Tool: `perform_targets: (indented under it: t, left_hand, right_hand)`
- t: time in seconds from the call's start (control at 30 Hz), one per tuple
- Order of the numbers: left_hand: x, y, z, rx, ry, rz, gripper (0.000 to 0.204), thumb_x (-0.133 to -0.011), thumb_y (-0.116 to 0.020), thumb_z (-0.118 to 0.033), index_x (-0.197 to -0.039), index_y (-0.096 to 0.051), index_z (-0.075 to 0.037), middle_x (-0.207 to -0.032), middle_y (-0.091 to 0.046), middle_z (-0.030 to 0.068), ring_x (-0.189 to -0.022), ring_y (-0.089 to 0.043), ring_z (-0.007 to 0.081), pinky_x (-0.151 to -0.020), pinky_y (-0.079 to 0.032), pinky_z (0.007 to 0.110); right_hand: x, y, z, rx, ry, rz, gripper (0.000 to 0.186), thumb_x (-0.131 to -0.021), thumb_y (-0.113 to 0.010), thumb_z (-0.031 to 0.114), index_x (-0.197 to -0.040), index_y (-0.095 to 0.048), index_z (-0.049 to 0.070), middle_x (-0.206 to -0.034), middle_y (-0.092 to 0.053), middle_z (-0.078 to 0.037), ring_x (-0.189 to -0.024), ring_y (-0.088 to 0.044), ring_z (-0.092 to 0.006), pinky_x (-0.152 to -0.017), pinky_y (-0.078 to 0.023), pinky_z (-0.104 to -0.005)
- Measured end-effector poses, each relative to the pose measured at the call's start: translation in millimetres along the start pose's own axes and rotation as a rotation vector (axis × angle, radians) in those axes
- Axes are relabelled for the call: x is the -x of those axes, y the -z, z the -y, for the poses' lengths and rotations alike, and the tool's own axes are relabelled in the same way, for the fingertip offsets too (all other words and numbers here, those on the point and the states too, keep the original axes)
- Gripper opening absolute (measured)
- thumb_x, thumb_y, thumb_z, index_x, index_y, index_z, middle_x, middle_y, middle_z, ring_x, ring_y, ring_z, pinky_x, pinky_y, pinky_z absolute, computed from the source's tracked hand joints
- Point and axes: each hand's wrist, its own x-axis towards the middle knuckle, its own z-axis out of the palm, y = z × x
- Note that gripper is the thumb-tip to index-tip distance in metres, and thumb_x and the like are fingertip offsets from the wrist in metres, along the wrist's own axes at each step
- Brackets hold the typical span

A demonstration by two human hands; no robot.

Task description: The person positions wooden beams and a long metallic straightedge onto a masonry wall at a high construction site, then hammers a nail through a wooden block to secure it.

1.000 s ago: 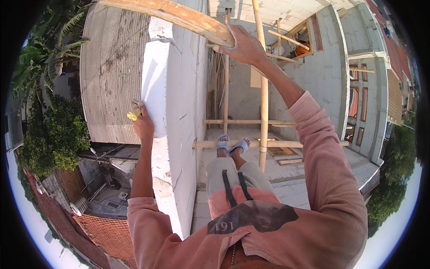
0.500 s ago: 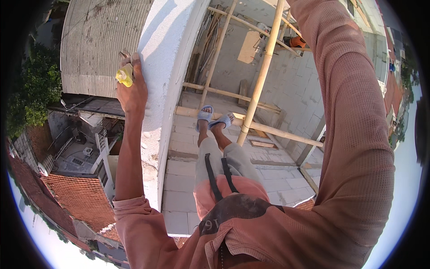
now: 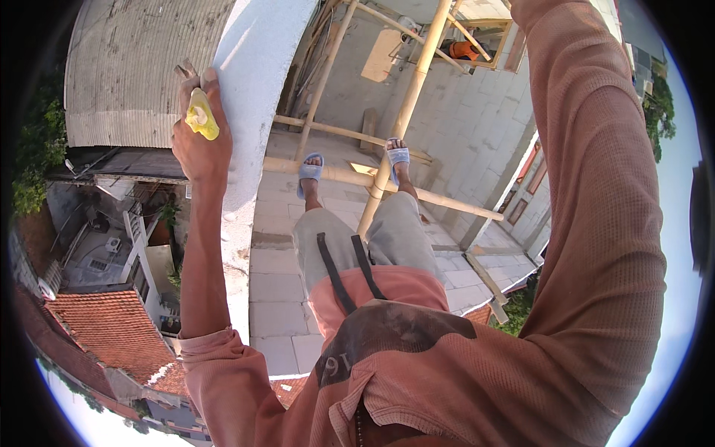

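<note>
My left hand (image 3: 202,145) is closed around a yellow handle with a pale end (image 3: 199,115); the rest of that tool is hidden by the hand. It rests against the edge of a white, rough-surfaced wall top (image 3: 249,97), beside the drop on the left. My right arm (image 3: 596,171), in a dusty pink sleeve, reaches up past the top edge, so the right hand is out of the picture. My feet, in light blue slippers (image 3: 310,171), stand apart on a horizontal bamboo pole (image 3: 447,200); the right one is beside a slanting upright pole (image 3: 418,86).
Bamboo scaffolding crosses over a room with grey block walls (image 3: 484,127) far below. Left of the wall lie a corrugated roof (image 3: 126,82), a red tiled roof (image 3: 112,328) and a yard with a white frame (image 3: 138,253). An orange object (image 3: 465,50) sits near the far wall.
My right foot has moved away from the left one, to the right, against the slanting pole. The whole view has shifted a little. My left hand keeps its hold at the wall edge.
</note>
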Motion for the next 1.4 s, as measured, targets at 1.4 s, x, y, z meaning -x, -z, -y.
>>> perform_targets:
  t: [1.4]
  left_hand:
    - [-16, -22, -69, -0.195, 0.631, -0.317, 0.069, -0.097, -0.033, -0.064, -0.124, -0.063, -0.008, -0.109, -0.067, 0.0265, -0.105, -0.062, 0.0471, -0.09, -0.046, 0.05]
  right_hand:
    - [-111, 51, -128, 0.077, 0.401, -0.01, 0.087, -0.074, -0.078, 0.048, -0.141, -0.039, 0.008, -0.134, -0.053, -0.016, -0.13, -0.048, -0.0335, -0.099, -0.047, -0.0533]
